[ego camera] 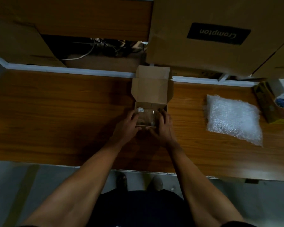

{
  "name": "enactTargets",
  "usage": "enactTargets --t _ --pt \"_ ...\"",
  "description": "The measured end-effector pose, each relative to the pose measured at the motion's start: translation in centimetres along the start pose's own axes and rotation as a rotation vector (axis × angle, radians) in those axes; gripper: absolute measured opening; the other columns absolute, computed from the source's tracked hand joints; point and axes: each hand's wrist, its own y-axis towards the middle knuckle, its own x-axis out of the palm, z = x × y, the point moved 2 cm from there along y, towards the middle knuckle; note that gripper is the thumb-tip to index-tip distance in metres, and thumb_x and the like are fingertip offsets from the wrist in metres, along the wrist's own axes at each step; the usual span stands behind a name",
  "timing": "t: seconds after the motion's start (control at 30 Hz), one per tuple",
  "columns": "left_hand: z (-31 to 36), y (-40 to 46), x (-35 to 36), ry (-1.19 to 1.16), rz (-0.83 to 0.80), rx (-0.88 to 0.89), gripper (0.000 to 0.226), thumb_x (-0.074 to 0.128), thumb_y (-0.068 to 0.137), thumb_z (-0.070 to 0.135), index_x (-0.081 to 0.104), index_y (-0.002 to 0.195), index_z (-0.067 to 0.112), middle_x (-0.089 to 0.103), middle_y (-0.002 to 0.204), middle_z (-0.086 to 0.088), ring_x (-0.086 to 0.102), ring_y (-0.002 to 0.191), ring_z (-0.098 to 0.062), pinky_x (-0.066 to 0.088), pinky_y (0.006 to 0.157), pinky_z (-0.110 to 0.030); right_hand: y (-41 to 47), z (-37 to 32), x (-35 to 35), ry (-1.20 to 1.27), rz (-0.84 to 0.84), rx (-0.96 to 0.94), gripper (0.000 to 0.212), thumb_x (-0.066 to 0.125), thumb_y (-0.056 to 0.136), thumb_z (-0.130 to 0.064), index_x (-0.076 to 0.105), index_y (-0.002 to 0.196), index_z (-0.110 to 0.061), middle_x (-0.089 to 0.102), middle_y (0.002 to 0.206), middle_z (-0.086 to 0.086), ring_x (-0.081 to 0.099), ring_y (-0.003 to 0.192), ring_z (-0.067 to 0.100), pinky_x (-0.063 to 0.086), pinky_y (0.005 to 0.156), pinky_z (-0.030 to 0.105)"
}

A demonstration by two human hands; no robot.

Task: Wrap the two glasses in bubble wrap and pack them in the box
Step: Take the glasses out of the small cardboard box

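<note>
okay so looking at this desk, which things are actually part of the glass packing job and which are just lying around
Part of the job:
- small open box
- bare glass in it, held between the left hand and right hand
- bubble wrap, lying to the right

Just lying about:
- big Crompton carton behind the desk
- cables
- clutter at the far right edge

Box (152, 95) sits mid-table (56, 112) before you, lid flap back toward wall. Glasses (145, 116) in box, your left hand (129, 123) and right hand (164, 125) flanking them. Bubble wrap (233, 117) lies well right of box. Big carton (211, 33) behind.
</note>
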Motion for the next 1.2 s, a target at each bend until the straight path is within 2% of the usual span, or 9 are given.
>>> enactTargets --t 0.17,0.23,0.4,0.53,0.7,0.9,1.03,1.13,1.2 --pt "-0.5 0.3 -0.9 -0.032 0.054 0.072 0.072 0.062 0.097 0.056 0.040 0.156 0.021 0.039 0.159 0.000 0.048 0.137 -0.027 0.052 0.099 -0.043 0.8 -1.5 -0.8 -0.106 0.179 0.024 0.061 0.045 0.107 -0.050 0.041 0.153 -0.011 0.039 0.160 0.015 0.023 0.153 0.036 0.029 0.122 0.058" --pt "-0.6 0.9 -1.4 0.021 0.081 0.121 0.067 0.060 0.098 0.053 0.044 0.154 0.021 0.044 0.156 0.001 0.044 0.140 -0.024 0.049 0.102 -0.042 1.7 -2.4 -1.1 -0.147 0.135 0.026 0.056 0.044 0.108 -0.045 0.041 0.153 -0.012 0.046 0.156 0.016 0.025 0.152 0.037 0.029 0.121 0.058" --pt "-0.5 3.4 -2.5 0.188 -0.025 0.154 0.074 0.058 0.098 0.058 0.038 0.159 0.021 0.036 0.165 0.000 0.026 0.152 -0.023 0.030 0.117 -0.044 3.6 -3.0 -1.0 -0.298 -0.086 0.031 0.063 0.057 0.101 -0.041 0.035 0.155 -0.016 0.039 0.160 0.014 0.026 0.150 0.037 0.026 0.121 0.055" --pt "-0.4 4.7 -3.0 0.257 -0.144 0.146 0.086 0.061 0.093 0.065 0.031 0.162 0.023 0.030 0.169 -0.001 0.015 0.157 -0.024 0.021 0.121 -0.046 4.0 -3.2 -1.4 -0.311 -0.111 0.075 0.071 0.067 0.097 -0.037 0.033 0.156 -0.016 0.035 0.161 0.015 0.027 0.149 0.039 0.026 0.120 0.054" --pt "-0.1 5.5 -3.0 0.319 -0.189 0.212 0.069 0.061 0.093 0.060 0.048 0.151 0.025 0.048 0.157 -0.002 0.026 0.151 -0.028 0.025 0.118 -0.045 4.5 -2.5 -2.4 -0.165 -0.057 0.028 0.073 0.076 0.090 -0.027 0.039 0.150 -0.010 0.043 0.151 0.021 0.044 0.134 0.043 0.042 0.107 0.052" --pt "0.4 5.3 -3.8 0.289 -0.037 0.252 0.032 0.055 0.099 0.037 0.067 0.127 0.026 0.070 0.130 -0.002 0.045 0.135 -0.026 0.027 0.112 -0.043 3.1 -1.5 -3.4 -0.092 0.024 -0.110 0.058 0.073 0.093 -0.017 0.043 0.143 -0.017 0.039 0.150 0.012 0.053 0.125 0.034 0.058 0.088 0.043" --pt "1.1 5.8 -4.7 0.269 0.000 0.220 0.032 0.071 0.094 0.029 0.069 0.125 0.024 0.074 0.117 -0.002 0.058 0.114 -0.025 0.043 0.093 -0.040 2.3 -1.3 -3.6 -0.150 0.059 -0.095 0.063 0.073 0.094 -0.025 0.041 0.149 -0.024 0.027 0.160 0.009 0.054 0.128 0.027 0.060 0.092 0.038" --pt "1.6 6.0 -4.7 0.177 -0.022 0.142 0.028 0.065 0.100 0.019 0.069 0.127 0.026 0.073 0.114 -0.006 0.067 0.103 -0.025 0.051 0.077 -0.034 1.9 -2.1 -4.1 -0.122 0.065 -0.112 0.067 0.072 0.094 -0.020 0.037 0.150 -0.020 0.029 0.160 0.010 0.055 0.128 0.032 0.060 0.093 0.044" --pt "2.0 6.0 -4.6 0.142 -0.009 0.114 0.034 0.059 0.102 0.014 0.068 0.131 0.028 0.072 0.117 -0.007 0.067 0.105 -0.028 0.054 0.078 -0.036 2.0 -2.2 -4.0 -0.136 0.064 -0.110 0.073 0.069 0.095 -0.023 0.031 0.157 -0.020 0.027 0.164 0.011 0.049 0.137 0.036 0.054 0.105 0.051"
